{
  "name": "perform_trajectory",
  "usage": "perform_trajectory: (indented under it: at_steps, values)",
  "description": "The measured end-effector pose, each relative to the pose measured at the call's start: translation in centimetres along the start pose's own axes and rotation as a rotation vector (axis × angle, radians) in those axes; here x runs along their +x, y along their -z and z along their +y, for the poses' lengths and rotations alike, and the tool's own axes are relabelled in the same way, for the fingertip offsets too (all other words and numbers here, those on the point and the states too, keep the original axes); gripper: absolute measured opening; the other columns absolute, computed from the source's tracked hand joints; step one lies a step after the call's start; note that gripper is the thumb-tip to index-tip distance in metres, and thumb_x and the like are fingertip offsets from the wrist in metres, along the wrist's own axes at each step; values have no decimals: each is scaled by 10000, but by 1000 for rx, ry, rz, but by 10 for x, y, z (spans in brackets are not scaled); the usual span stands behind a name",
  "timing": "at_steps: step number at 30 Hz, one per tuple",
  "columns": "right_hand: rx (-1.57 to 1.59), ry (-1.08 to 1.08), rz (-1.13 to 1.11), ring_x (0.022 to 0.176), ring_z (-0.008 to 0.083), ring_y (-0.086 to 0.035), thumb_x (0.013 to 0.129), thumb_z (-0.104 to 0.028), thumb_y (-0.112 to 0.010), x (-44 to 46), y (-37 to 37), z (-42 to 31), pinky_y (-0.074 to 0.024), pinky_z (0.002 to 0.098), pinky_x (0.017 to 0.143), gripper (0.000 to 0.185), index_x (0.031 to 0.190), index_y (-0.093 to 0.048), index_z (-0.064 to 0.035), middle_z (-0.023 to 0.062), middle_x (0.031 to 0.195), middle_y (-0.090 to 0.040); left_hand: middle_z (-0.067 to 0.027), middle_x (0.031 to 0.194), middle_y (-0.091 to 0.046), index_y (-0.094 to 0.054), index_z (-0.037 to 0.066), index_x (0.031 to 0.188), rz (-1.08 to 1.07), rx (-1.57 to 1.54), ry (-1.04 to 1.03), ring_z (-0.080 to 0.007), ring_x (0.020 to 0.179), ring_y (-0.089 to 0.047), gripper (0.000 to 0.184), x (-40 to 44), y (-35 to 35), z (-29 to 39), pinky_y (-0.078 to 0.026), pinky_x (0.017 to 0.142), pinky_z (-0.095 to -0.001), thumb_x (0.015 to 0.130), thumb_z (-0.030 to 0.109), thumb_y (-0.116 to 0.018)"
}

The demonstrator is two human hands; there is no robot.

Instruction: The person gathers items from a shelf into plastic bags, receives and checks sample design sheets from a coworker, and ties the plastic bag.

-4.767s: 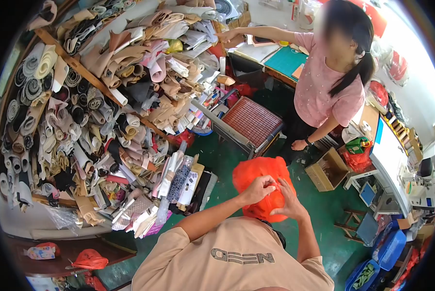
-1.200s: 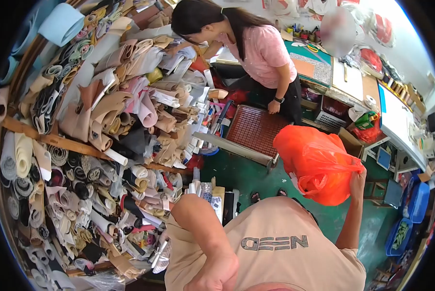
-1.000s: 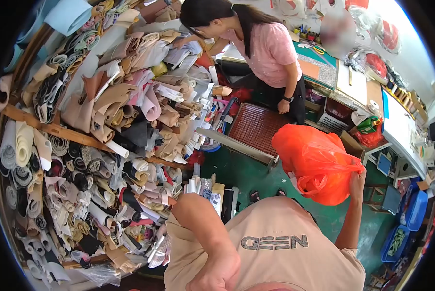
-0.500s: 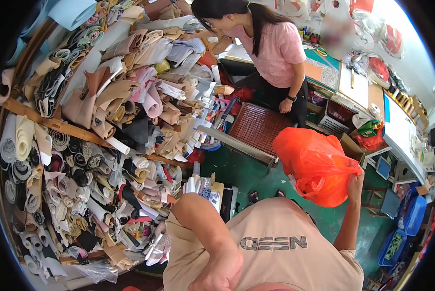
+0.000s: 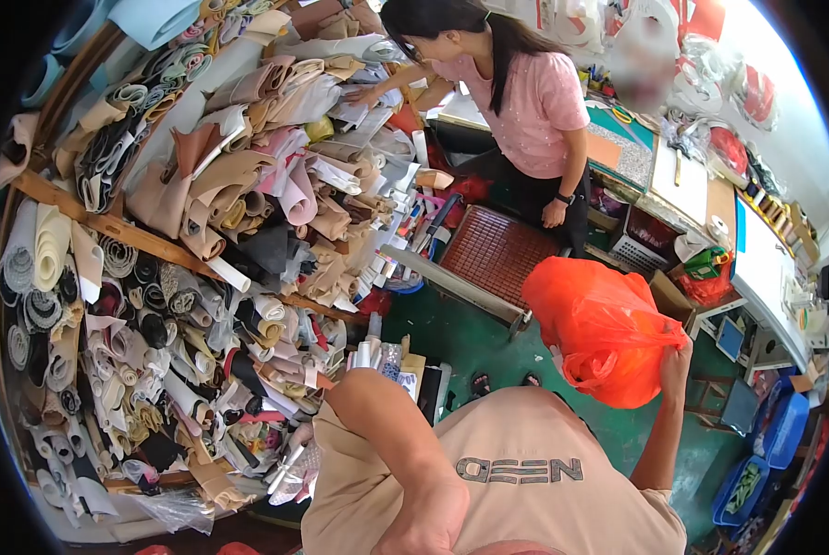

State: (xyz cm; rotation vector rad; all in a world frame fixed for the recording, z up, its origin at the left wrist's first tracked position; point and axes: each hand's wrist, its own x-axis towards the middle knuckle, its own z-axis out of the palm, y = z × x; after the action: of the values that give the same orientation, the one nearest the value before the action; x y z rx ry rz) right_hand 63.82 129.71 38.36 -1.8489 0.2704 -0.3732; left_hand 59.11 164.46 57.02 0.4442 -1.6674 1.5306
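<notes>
A full, bulging red plastic bag (image 5: pixel 599 328) hangs in front of my body, its gathered top gripped by my right hand (image 5: pixel 675 363). My left hand (image 5: pixel 425 520) is raised close below my face at the bottom edge; its fingers are cut off by the frame, so what they do is hidden. Nearest to it is my beige shirt (image 5: pixel 516 435). Another person in a pink top (image 5: pixel 539 111) bends over the heap of material rolls (image 5: pixel 294 176), one hand (image 5: pixel 363 95) on the sheets, the other arm hanging down.
A chair with a brown beaded seat (image 5: pixel 497 254) stands ahead. Shelves of rolls (image 5: pixel 146 342) fill the left side. Worktables with a green mat (image 5: pixel 622 139) and a white top (image 5: pixel 766 268) run along the right. Blue baskets (image 5: pixel 738 490) and a cardboard box (image 5: pixel 669 298) sit on the right.
Since the oldest frame, the bag has moved right and hangs from my right hand alone, and my left hand has come up toward my face. The other person has turned and bent over the heap.
</notes>
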Motion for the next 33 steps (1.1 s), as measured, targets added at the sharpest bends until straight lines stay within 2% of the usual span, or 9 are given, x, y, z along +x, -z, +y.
perform_trajectory:
  at_steps: [23, 33]
  values:
    - [22, 14, -12, 707, 61, -407, 984, -218, -464, 6, -2, 3, -359, 241, 607, 297, 875, -561, 40, -39, 732, -500, -181, 1014, -616, -572, -32, 992, -28, -108, 117, -291, 901, -590, 280, -9, 2, -6, -495, 835, -408, 967, 210, -434]
    - [27, 11, -21, 702, 59, -399, 988, -251, -466, 3, 0, 9, -354, 240, 605, 323, 880, -559, 38, -40, 721, -485, -183, 999, -617, -569, -30, 977, -37, -140, 165, -291, 884, -592, 282, -10, 5, -7, -497, 826, -407, 968, 213, -428]
